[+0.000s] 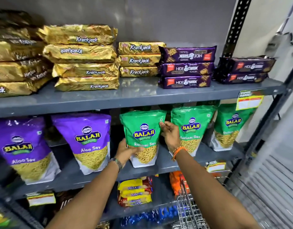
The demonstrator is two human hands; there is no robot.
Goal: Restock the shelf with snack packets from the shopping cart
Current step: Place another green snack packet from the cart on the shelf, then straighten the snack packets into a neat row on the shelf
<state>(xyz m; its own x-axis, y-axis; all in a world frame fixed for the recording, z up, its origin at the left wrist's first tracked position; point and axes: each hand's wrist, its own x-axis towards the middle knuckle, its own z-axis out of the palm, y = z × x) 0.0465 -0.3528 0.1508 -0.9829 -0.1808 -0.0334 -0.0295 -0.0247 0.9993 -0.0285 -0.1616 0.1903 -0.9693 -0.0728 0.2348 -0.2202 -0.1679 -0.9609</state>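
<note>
The green Ratlami Sev packet (143,138) was held upright between both grips: left grip (126,152) cupped low on it, right grip (169,133) half open, touching its upper edge

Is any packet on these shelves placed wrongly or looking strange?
Two are upside down: the second Krackjack pack in its stack, and the top Hide & Seek pack. Their printed names read inverted. Nothing looks spilled or torn.

The gold biscuit stack (12,63) far left is smeared and cut off by the edge. The shopping cart (190,210) only pokes in at the bottom. Left hand (126,153) fingers go behind the green Ratlami Sev packet (142,138), so that grip's anyone's guess. Price tags (249,100) are unreadable.
</note>
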